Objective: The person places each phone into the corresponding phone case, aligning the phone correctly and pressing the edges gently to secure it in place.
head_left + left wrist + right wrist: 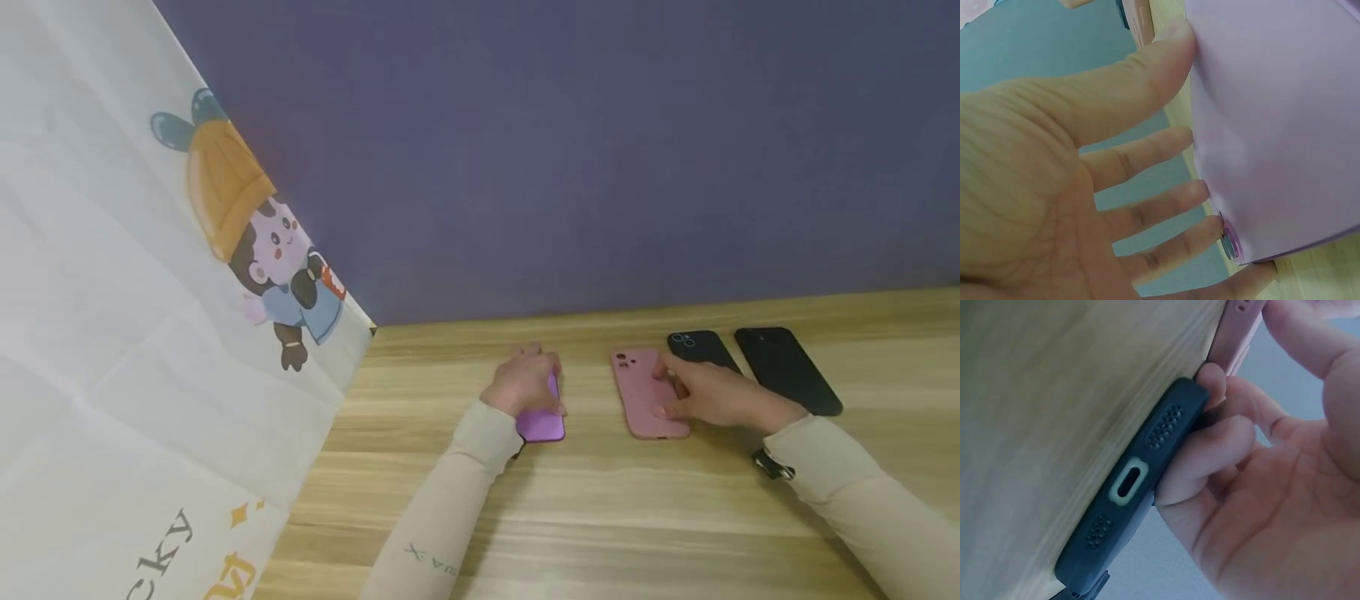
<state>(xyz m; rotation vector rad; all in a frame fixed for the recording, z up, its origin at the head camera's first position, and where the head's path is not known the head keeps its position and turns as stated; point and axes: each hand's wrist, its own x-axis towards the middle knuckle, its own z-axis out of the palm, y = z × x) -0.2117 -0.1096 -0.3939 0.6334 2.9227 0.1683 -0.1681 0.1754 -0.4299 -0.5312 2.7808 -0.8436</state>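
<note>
A purple phone (542,427) lies flat on the wood-grain table at left centre. My left hand (523,382) arches over it, gripping its edges; in the left wrist view the thumb and fingertips meet the phone's side, near a camera ring. To its right lies a pink phone (643,400) with camera openings at its upper left. My right hand (712,393) holds its right edge between thumb and curled fingers. Beneath that hand, partly hidden, is a dark blue phone (697,346); curled fingers touch a dark phone's end (1132,487) with a charging port in the right wrist view.
A black phone (787,371) lies at the far right of the row. Behind the wood-grain table (622,517) rises a dark blue-grey wall (585,150). A white sheet with a cartoon figure (277,250) hangs along the left side.
</note>
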